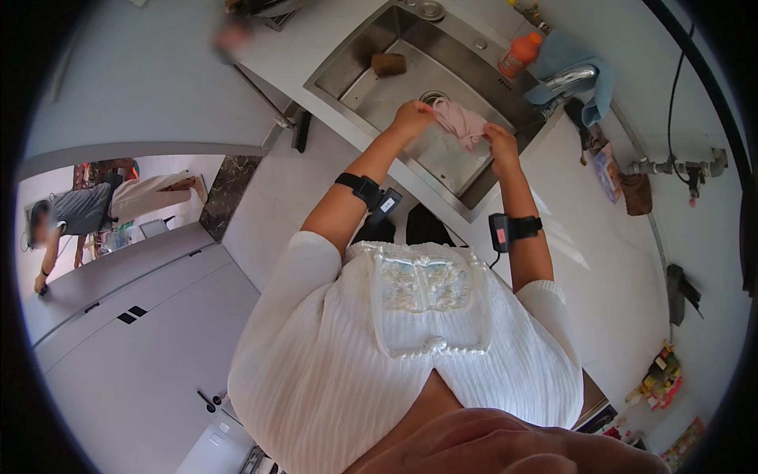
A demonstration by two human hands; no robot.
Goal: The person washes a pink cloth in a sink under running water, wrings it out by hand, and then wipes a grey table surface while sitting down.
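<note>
A pale pink cloth (pixel 459 121) stretches between my two hands over the stainless steel sink (pixel 379 98). Its left end is pinched by my left hand (pixel 413 120), close to the round drain (pixel 435 96). My right hand (pixel 501 144) grips the other end, near the sink's right side. The cloth looks crumpled and bunched, and it partly covers the drain. A brown sponge-like block (pixel 389 64) lies apart from my hands in the basin's far left part.
An orange bottle (pixel 520 54) stands at the sink's back rim. Beside it, a blue cloth (pixel 559 56) drapes around the chrome faucet (pixel 571 78). Pipes (pixel 675 167) and hanging items line the right wall. Through an opening at left, another person (pixel 89 207) stands.
</note>
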